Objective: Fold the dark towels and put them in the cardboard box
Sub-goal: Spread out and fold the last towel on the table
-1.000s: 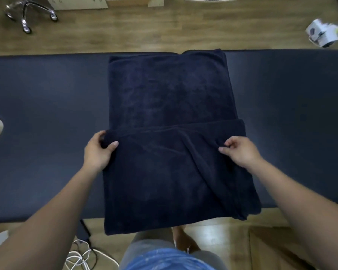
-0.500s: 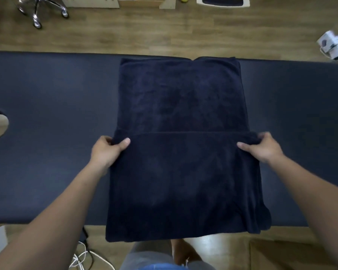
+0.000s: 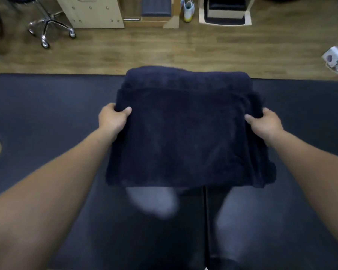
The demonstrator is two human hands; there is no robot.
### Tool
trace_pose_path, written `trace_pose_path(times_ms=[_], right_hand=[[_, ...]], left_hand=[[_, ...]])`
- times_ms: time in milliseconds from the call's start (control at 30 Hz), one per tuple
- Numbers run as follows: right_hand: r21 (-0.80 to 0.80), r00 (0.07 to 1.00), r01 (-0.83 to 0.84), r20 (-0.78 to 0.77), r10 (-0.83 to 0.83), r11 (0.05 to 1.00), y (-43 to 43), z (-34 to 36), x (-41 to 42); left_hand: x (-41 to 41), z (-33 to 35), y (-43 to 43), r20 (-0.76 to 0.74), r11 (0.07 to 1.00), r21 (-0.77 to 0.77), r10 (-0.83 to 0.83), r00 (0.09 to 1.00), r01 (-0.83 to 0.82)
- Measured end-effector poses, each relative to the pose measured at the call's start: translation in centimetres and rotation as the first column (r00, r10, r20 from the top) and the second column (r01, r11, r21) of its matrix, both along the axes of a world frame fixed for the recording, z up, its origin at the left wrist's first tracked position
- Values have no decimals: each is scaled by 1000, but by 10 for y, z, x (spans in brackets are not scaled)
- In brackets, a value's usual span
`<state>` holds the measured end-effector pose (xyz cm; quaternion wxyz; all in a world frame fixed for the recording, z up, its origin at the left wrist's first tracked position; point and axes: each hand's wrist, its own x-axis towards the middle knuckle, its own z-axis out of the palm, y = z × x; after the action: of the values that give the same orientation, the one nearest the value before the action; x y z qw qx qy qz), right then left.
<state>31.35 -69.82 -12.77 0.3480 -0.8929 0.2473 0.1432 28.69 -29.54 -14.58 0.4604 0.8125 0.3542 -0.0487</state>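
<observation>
While both arms reach in from the lower corners of the frame, the dark towel [image 3: 185, 133] sits in the centre of the picture, folded over on itself with a rolled far edge that reaches the far rim of the dark padded table [image 3: 47, 106]. The left hand [image 3: 112, 118] pinches the towel's left edge, thumb on top of the cloth and the fingers curled out of sight beneath it. The right hand [image 3: 265, 123] grips the right edge the same way, thumb lying over the fabric, fingers tucked under. The towel's near edge hangs loose across the middle of the frame; whether it rests on the table there cannot be told. Beyond the table lies a wooden floor [image 3: 164, 51], with a chrome chair base [image 3: 47, 28] at upper left and a small white box [image 3: 336, 59] at the right edge.
</observation>
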Motion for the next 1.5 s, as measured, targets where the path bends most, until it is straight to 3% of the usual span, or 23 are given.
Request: trace_pose_path(times_ms=[67, 167, 233, 333, 367, 433, 500, 567, 667, 800, 900, 967, 1067, 1167, 1300, 1500], right_hand=[[8, 1000, 16, 9, -16, 1000, 3, -5, -3], [-104, 992, 52, 118, -39, 993, 2, -10, -24], [-58, 983, 94, 163, -83, 994, 1, -11, -48], [-12, 998, 62, -31, -63, 998, -8, -13, -90], [32, 994, 41, -98, -38, 999, -15, -11, -98], [277, 989, 102, -131, -68, 955, -29, 2, -104], [541, 987, 159, -66, -147, 826, -41, 16, -108], [597, 997, 67, -62, -37, 799, -47, 17, -122], [495, 963, -69, -192, 186, 866, -56, 8, -144], [569, 986, -24, -124, 115, 822, -78, 13, -164], [454, 981, -49, -143, 128, 890, -77, 7, -197], [439, 974, -73, -163, 159, 896, -72, 6, -204], [440, 959, -124, -178, 222, 889, -65, 10, -199], [319, 949, -212, -158, 272, 924, -62, 13, -201], [289, 997, -34, -51, 51, 957, -79, 2, -226], [165, 977, -107, -166, 135, 980, -91, -10, -253]], left_hand=[[-14, 2, -2, -26, 1000, 14, -10, 1000, 10], [-47, 8, -10, -3, 996, 79, -31, 1000, 31], [-70, 13, -15, 7, 995, 84, -52, 999, 51], [-105, 13, -15, -72, 993, -97, -78, 994, 70], [-114, 14, -14, -108, 983, -161, -107, 988, 89], [-126, 24, -10, -78, 941, -328, -119, 990, 87], [-132, 38, -6, 34, 848, -525, -56, 998, 65], [-142, 41, 0, 67, 784, -616, -52, 996, 82], [-169, 32, 1, -40, 803, -586, -167, 985, 112], [-196, 25, 8, 27, 810, -587, 5, 1000, 12], [-226, 18, 11, -34, 869, -473, -181, 983, 144], [-236, 16, 8, -74, 846, -494, -272, 959, 202], [-229, 22, -5, -13, 811, -560, -214, 977, 171], [-231, 22, -12, -34, 866, -489, -143, 989, 108], [-250, 16, -8, -73, 891, -454, -47, 996, 9], [-268, 18, -4, -177, 891, -441, -204, 963, 108]])
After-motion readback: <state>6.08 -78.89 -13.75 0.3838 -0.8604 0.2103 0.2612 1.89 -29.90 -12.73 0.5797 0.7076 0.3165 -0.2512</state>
